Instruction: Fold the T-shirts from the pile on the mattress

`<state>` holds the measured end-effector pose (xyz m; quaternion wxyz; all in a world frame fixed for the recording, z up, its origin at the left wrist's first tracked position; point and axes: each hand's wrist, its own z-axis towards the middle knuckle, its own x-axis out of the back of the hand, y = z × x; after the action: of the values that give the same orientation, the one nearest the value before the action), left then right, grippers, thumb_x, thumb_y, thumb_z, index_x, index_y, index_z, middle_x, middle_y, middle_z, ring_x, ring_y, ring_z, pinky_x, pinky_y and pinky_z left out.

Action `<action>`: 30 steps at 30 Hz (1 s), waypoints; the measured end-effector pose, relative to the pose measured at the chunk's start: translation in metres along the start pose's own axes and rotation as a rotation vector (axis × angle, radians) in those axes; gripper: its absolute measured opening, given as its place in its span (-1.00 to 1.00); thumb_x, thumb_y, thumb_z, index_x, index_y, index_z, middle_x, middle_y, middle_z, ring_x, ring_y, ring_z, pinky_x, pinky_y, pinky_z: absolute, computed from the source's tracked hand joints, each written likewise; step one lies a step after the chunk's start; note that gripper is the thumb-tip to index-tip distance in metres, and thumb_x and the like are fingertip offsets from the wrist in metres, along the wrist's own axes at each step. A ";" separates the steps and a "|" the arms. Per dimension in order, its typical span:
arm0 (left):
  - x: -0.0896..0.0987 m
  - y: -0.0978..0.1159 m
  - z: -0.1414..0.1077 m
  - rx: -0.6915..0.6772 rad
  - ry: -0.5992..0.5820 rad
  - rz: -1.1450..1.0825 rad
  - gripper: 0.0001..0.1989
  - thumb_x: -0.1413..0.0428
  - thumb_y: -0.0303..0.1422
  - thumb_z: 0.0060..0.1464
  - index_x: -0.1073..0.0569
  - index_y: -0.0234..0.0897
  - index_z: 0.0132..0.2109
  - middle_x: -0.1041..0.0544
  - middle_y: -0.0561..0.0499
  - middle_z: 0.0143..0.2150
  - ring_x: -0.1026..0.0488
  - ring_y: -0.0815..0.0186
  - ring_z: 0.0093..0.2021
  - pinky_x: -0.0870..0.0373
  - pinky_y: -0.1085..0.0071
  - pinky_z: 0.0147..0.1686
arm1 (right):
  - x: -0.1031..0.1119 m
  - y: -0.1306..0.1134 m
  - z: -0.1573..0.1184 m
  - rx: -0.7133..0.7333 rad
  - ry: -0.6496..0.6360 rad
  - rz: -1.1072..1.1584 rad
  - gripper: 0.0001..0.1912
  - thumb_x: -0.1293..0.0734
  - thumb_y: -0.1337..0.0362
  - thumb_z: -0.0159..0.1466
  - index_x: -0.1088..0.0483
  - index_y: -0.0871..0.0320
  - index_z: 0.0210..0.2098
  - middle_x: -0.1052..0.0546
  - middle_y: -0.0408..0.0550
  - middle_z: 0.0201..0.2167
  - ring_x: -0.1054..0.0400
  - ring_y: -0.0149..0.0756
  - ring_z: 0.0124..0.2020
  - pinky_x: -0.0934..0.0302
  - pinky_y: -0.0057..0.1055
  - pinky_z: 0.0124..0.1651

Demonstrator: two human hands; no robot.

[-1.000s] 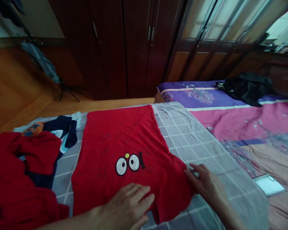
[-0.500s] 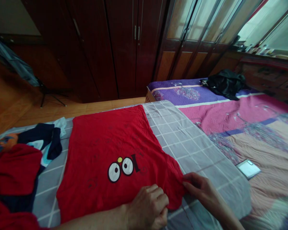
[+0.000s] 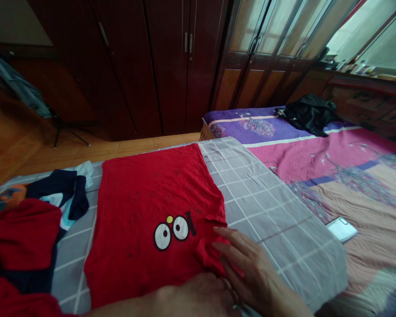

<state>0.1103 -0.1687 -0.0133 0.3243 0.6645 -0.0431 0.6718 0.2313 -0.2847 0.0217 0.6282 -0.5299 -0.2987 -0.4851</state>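
Note:
A red shirt (image 3: 145, 198) with two cartoon eyes and a yellow dot lies spread on the grey checked cloth (image 3: 267, 211). Its right edge is folded inward near the eyes. On that bunched fold rests my right hand (image 3: 251, 264), palm down with its fingers stretched out. At the bottom centre my left hand (image 3: 201, 295) lies at the shirt's lower edge, partly overlapped by my right hand. Its fingers are blurred, so what they hold cannot be made out.
Several folded or rumpled clothes, red and navy (image 3: 23, 233), lie at the left. A white phone-like object (image 3: 342, 230) and a black garment (image 3: 310, 113) are on the bed (image 3: 333, 154) at the right. Wardrobes (image 3: 171, 66) stand behind.
My right hand has moved left, bringing the shirt's right side inward, and its fingers have gone from a pinch to spread. My left hand has shifted slightly down.

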 end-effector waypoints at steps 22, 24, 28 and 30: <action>0.038 -0.075 -0.006 0.643 0.133 -0.515 -0.96 -0.07 -0.46 -0.08 -0.37 -0.26 -0.45 -0.41 0.15 -0.52 -0.31 0.43 -0.49 -0.10 0.52 -0.48 | -0.028 0.021 -0.053 -0.445 -0.252 0.011 -0.61 -0.41 0.23 0.08 -0.35 0.15 -0.10 -0.41 -0.02 -0.27 -0.37 -0.18 -0.27 -0.27 -0.29 -0.28; 0.032 -0.079 -0.005 0.667 0.154 -0.624 -0.94 -0.10 -0.42 -0.07 -0.38 -0.25 -0.35 -0.43 0.15 -0.47 -0.32 0.43 -0.48 -0.14 0.54 -0.49 | -0.026 0.021 -0.059 -0.400 -0.270 0.035 -0.60 -0.39 0.30 0.08 -0.32 0.15 -0.08 -0.39 -0.01 -0.24 -0.35 -0.19 -0.25 -0.27 -0.31 -0.27; 0.007 -0.078 0.008 0.748 0.426 -0.767 -0.75 -0.13 -0.32 -0.01 -0.34 -0.25 -0.15 -0.48 0.05 -0.24 -0.40 0.38 -0.33 -0.31 0.50 -0.34 | -0.027 0.023 -0.063 -0.302 -0.254 0.032 -0.84 -0.22 0.44 0.17 -0.30 0.15 -0.25 -0.38 -0.03 -0.30 -0.33 -0.26 -0.28 -0.23 -0.37 -0.29; 0.000 -0.077 0.016 0.712 0.479 -0.736 -0.65 -0.16 -0.35 -0.02 -0.33 -0.23 -0.05 -0.49 0.02 -0.15 -0.41 0.34 -0.21 -0.34 0.45 -0.20 | -0.030 0.023 -0.064 -0.293 -0.259 0.013 -0.87 -0.17 0.47 0.17 -0.28 0.14 -0.35 -0.38 -0.04 -0.35 -0.33 -0.27 -0.31 -0.20 -0.38 -0.32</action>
<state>0.1616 -0.1163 -0.0406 0.2939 0.5331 0.4957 0.6195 0.2334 -0.3378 -0.0304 0.5037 -0.6756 -0.2999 -0.4472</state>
